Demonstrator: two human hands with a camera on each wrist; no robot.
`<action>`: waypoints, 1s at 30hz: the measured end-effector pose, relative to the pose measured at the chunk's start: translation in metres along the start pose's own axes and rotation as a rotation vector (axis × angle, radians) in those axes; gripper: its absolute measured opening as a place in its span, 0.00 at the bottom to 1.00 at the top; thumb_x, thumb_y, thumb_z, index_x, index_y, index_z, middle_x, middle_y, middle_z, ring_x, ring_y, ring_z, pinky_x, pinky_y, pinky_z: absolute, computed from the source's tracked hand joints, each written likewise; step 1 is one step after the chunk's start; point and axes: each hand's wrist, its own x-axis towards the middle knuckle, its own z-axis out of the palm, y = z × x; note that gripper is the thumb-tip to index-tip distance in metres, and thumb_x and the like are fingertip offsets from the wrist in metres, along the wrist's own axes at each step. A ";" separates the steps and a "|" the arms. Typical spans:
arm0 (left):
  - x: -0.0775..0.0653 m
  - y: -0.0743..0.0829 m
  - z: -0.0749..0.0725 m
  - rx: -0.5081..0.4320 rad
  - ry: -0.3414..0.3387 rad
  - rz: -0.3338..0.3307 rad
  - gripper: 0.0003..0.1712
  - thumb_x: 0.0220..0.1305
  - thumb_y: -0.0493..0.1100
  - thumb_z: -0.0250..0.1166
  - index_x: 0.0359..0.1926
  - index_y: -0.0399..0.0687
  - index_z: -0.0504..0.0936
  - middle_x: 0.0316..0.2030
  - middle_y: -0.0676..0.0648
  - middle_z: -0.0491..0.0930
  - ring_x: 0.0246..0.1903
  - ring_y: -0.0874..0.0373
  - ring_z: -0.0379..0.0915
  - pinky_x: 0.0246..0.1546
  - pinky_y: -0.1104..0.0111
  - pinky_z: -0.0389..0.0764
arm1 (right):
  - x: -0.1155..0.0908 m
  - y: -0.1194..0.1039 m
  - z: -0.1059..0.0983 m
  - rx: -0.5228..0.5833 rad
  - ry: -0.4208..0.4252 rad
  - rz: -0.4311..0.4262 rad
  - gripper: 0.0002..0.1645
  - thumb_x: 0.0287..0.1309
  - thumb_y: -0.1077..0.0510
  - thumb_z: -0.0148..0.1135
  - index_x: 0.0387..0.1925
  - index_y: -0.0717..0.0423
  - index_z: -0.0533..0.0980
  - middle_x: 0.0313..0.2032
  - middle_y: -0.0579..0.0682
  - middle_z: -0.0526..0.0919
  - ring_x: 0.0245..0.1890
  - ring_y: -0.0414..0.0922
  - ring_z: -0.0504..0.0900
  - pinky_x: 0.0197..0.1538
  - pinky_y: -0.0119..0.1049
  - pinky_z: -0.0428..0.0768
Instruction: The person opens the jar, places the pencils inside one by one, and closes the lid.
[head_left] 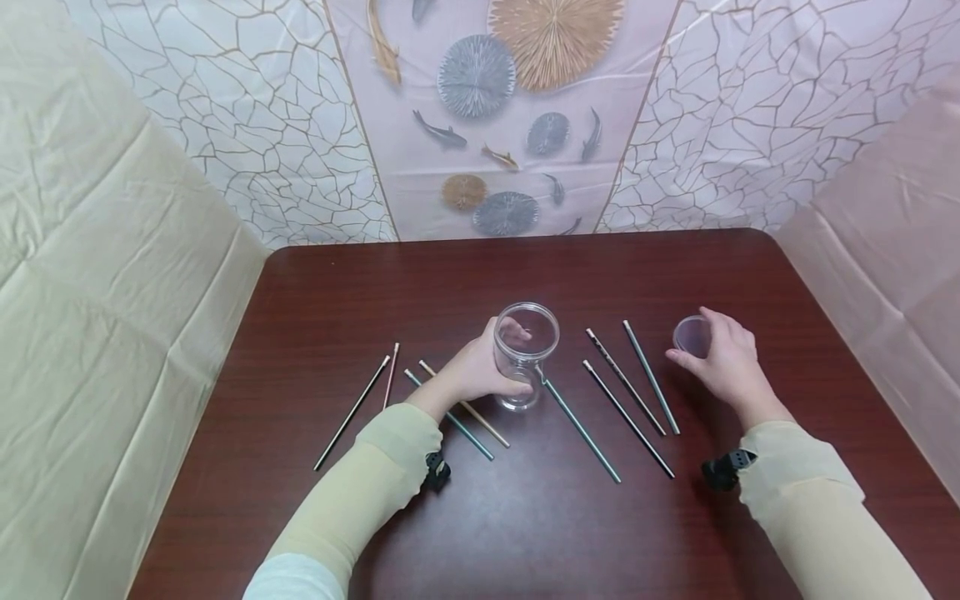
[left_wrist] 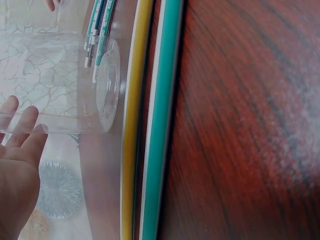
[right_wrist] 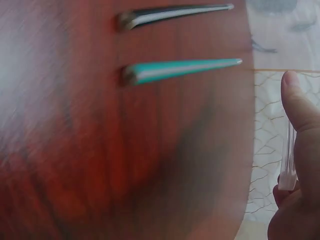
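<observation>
A clear jar (head_left: 528,357), its round mouth facing up, is near the middle of the table, and my left hand (head_left: 478,367) grips it from the left side. In the left wrist view the fingers (left_wrist: 30,117) lie along the jar's clear wall, with its round base (left_wrist: 108,86) in sight. Over on the right, my right hand (head_left: 726,354) holds a clear round lid (head_left: 692,336) by its edge between thumb and fingers. The right wrist view catches the lid (right_wrist: 288,160) edge-on, partly covered by the hand.
Pencils lie scattered on the dark wooden table (head_left: 495,525). A teal pencil (head_left: 581,429) reaches down from the jar's base, and several others, such as a black one (head_left: 628,419), lie between the hands. Left of the jar are a yellow pencil (head_left: 485,422) and several more, partly under the left forearm.
</observation>
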 end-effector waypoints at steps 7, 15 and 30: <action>-0.001 0.001 -0.001 0.002 -0.002 0.003 0.46 0.36 0.46 0.80 0.55 0.50 0.62 0.51 0.53 0.75 0.49 0.65 0.71 0.51 0.67 0.70 | -0.003 0.008 0.007 -0.017 -0.052 0.089 0.53 0.50 0.46 0.69 0.65 0.71 0.53 0.58 0.76 0.57 0.56 0.73 0.53 0.56 0.67 0.49; -0.001 0.002 -0.001 -0.014 -0.012 0.003 0.46 0.36 0.45 0.80 0.55 0.50 0.62 0.51 0.52 0.75 0.49 0.64 0.71 0.51 0.66 0.70 | -0.008 0.014 0.012 -0.042 -0.122 0.189 0.55 0.52 0.38 0.64 0.68 0.66 0.51 0.60 0.76 0.53 0.55 0.75 0.51 0.48 0.69 0.50; -0.001 0.002 -0.001 -0.004 -0.005 -0.007 0.46 0.36 0.46 0.80 0.55 0.51 0.62 0.50 0.56 0.74 0.48 0.65 0.71 0.50 0.67 0.71 | -0.015 0.031 0.021 -0.026 -0.174 0.228 0.57 0.53 0.34 0.60 0.71 0.60 0.45 0.62 0.75 0.52 0.56 0.78 0.48 0.50 0.72 0.46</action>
